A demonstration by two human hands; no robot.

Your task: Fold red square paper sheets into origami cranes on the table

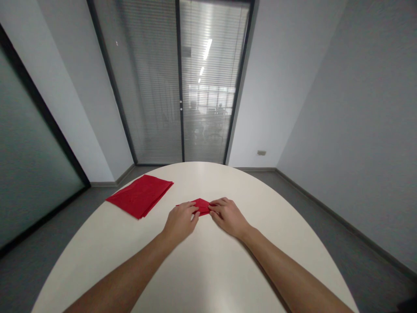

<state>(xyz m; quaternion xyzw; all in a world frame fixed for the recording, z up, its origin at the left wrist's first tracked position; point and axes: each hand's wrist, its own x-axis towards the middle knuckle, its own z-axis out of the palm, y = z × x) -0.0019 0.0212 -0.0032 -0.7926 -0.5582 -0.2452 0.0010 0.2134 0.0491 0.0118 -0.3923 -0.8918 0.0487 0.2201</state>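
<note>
A small folded red sheet (201, 204) lies on the table in front of me, with a pointed top edge and layered folds along its near side. Whether it is paper or cloth I cannot tell. My left hand (181, 221) pinches its left end, fingers on top and thumb at the near edge. At the right end, my right hand (229, 216) holds it the same way, with fingers closed over the corner. Both hands cover the ends of the sheet, so only its middle and a bit of the left tip show.
A stack of larger red sheets (140, 196) lies flat on the left of the round white table (208, 278), reaching its edge. Beyond the table stand a glass partition with blinds (156, 95) and grey-white walls. A wall socket (261, 153) sits low at the back right.
</note>
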